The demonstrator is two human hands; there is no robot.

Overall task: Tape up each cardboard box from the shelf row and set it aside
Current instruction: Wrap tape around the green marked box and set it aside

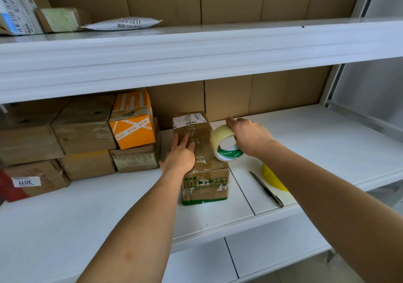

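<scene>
A brown cardboard box (204,173) with green print and a white label stands on the white middle shelf (109,206). My left hand (181,154) lies flat on its top, fingers straight. Just right of the box's top edge, my right hand (248,135) grips a roll of clear tape (224,143) with a green-and-white core, its thumb inside the core. The roll touches the box's right upper edge.
A stack of brown boxes (85,127) and an orange box (132,122) fills the shelf's left part. A black pen-like knife (266,189) and a yellow object (272,179) lie to the right. The upper shelf (196,49) holds parcels at left.
</scene>
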